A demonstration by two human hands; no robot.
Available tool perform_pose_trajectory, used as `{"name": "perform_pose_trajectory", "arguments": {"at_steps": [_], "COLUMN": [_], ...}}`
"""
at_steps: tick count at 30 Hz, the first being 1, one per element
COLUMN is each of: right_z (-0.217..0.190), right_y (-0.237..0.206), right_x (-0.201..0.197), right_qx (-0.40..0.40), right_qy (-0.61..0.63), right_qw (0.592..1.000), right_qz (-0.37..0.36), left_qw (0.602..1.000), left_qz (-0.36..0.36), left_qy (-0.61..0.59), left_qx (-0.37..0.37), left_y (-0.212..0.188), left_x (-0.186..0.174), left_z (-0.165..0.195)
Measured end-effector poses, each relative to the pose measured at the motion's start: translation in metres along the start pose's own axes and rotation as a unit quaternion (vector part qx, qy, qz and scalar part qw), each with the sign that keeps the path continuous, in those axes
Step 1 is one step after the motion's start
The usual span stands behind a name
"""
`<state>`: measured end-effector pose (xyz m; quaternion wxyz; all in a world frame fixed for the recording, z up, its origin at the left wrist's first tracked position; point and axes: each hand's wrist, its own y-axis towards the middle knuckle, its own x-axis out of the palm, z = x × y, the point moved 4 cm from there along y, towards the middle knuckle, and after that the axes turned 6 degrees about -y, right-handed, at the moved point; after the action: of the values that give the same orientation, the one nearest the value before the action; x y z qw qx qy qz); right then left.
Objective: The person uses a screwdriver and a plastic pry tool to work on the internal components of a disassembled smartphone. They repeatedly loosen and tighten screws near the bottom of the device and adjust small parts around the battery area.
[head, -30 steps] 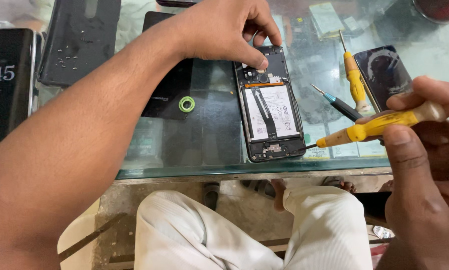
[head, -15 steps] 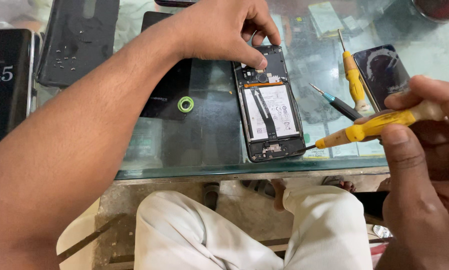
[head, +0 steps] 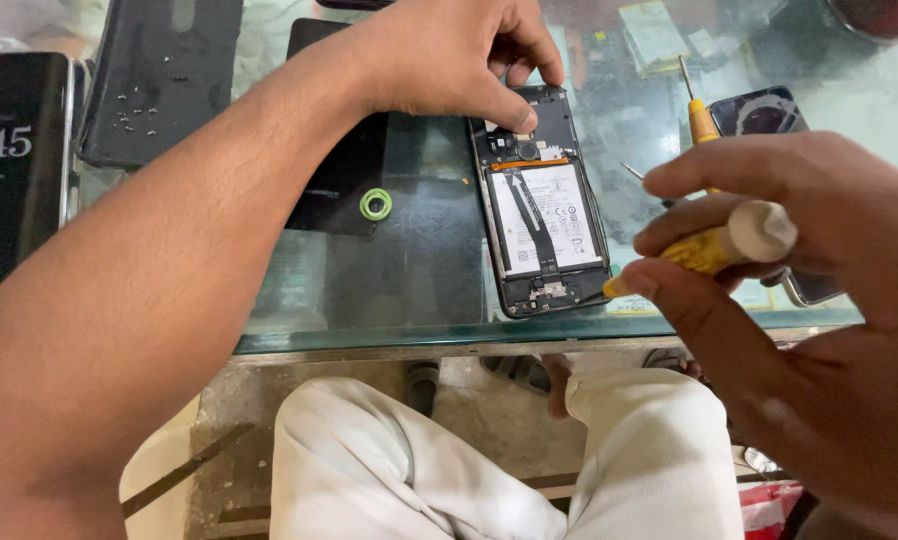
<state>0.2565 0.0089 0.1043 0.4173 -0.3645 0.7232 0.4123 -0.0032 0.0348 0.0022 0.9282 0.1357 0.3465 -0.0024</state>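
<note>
Glass makes the tabletop (head: pixel 419 290), see-through down to white trousers and a concrete floor. Near its front edge, right of centre, lies an opened phone (head: pixel 544 205) — back off, white battery and a black ribbon cable exposed. The left hand (head: pixel 449 55) presses fingertips on its far end, holding nothing. The right hand (head: pixel 799 300) is closed round a yellow screwdriver (head: pixel 714 248) — at the phone's near right corner. A green ring (head: pixel 375 204) lies left.

arms: bare, no sleeves | legs: white trousers (head: pixel 489 470) | hands: ungloved
</note>
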Motion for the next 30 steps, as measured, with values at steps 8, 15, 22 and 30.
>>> {"name": "perform_pose_trajectory", "arguments": {"at_steps": [8, 15, 22, 30], "right_z": [0.024, 0.011, 0.011, 0.014], "right_y": [0.011, 0.011, 0.006, 0.010], "right_x": [0.005, 0.004, 0.000, -0.004], "right_qx": [0.157, 0.060, 0.032, 0.028], "right_qy": [-0.152, -0.091, -0.109, -0.102], "right_qw": [0.970, 0.989, 0.988, 0.988], "right_qz": [-0.110, -0.102, -0.103, -0.111], "left_qw": [0.999, 1.000, 1.000, 1.000], "left_qz": [-0.014, -0.006, -0.005, 0.008], "left_qy": [-0.016, -0.012, -0.005, 0.012], "left_qx": [0.027, -0.006, 0.005, -0.004], "left_y": [0.002, -0.001, -0.001, -0.001], "left_x": [0.000, 0.000, -0.001, -0.001], "left_z": [0.000, -0.002, -0.003, -0.002]}}
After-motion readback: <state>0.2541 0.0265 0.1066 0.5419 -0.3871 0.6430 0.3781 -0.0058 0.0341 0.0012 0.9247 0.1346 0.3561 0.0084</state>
